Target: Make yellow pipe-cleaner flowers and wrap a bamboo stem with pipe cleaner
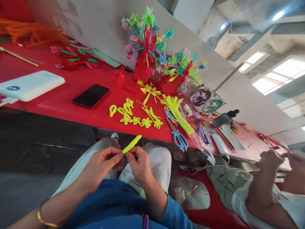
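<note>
Above my lap, a short twisted yellow pipe cleaner (pixel 132 143) is pinched at its lower end by both hands. My left hand (pixel 105 163) grips it from the left, thumb and forefinger pressed together. My right hand (pixel 140 163) pinches the same end from the right, its fingers curled. The pipe cleaner's free end points up and to the right, towards the red table's front edge. On the table beyond lie small yellow pipe-cleaner flowers (pixel 145 122), loops (pixel 113 110) and a larger yellow flower (pixel 152 91).
Blue-handled scissors (pixel 180 139) lie at the red table (pixel 59 106) edge beside a yellow pipe-cleaner bundle (pixel 178 113). A black phone (pixel 91 95) and white power bank (pixel 33 86) are left. Flower arrangements (pixel 149 47) stand behind. A co-worker's hands (pixel 271 159) are at right.
</note>
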`<state>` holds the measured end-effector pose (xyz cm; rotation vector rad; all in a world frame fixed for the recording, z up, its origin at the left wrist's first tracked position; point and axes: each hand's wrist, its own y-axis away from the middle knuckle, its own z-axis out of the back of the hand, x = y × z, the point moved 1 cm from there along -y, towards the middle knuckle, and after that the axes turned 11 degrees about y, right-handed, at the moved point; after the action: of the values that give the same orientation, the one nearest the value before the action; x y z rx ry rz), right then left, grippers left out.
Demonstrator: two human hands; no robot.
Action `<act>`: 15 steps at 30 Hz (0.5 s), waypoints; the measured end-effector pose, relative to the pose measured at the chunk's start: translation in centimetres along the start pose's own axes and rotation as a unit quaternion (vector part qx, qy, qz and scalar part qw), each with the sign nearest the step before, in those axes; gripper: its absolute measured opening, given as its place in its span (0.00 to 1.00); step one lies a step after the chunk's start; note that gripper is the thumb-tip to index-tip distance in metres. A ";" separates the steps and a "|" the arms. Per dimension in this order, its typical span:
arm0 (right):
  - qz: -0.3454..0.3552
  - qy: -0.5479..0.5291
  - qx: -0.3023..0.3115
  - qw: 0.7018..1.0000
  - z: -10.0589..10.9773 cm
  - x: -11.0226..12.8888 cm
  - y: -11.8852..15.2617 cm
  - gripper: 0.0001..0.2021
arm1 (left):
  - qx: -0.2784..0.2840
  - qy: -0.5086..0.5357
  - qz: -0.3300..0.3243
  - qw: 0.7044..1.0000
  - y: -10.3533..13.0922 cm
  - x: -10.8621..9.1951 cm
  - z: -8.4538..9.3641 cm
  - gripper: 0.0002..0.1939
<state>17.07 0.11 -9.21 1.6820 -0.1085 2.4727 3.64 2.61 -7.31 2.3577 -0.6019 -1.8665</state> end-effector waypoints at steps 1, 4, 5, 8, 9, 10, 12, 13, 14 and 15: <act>0.014 0.023 -0.010 1.000 -0.1 0.0 0.1 0.08 | 0.001 0.006 0.001 1.000 -0.1 0.1 0.0 0.11; 0.046 0.079 -0.032 0.995 -0.4 0.0 0.3 0.07 | -0.001 0.031 0.002 1.000 -0.3 0.6 0.0 0.12; 0.049 0.092 -0.037 0.994 -0.5 -0.1 0.3 0.07 | -0.002 0.037 0.004 0.999 -0.3 0.7 0.0 0.12; 0.045 0.102 -0.044 0.993 -0.5 -0.1 0.3 0.07 | -0.002 0.046 0.013 0.999 -0.4 0.7 -0.1 0.12; 0.040 0.097 -0.045 0.993 -0.4 -0.1 0.3 0.07 | 0.001 0.046 0.016 0.999 -0.5 0.5 -0.1 0.11; 0.034 0.091 -0.045 0.994 -0.3 0.0 0.3 0.07 | 0.005 0.043 0.020 0.999 -0.5 0.4 -0.1 0.11; 0.020 0.083 -0.051 0.995 0.0 0.2 0.3 0.07 | 0.017 0.032 0.021 0.999 -0.5 0.1 -0.2 0.12; 0.014 0.083 -0.056 0.995 0.1 0.3 0.2 0.07 | 0.024 0.025 0.020 0.999 -0.5 0.0 -0.2 0.13; 0.008 0.084 -0.059 0.995 0.3 0.4 0.2 0.07 | 0.029 0.017 0.017 0.999 -0.5 -0.1 -0.2 0.13; 0.004 0.084 -0.061 0.995 0.3 0.4 0.2 0.07 | 0.032 0.010 0.013 0.999 -0.5 -0.2 -0.1 0.14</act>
<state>17.21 -0.09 -8.74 1.4221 -0.2406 2.5444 3.84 3.11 -7.21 2.3921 -0.6967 -1.8362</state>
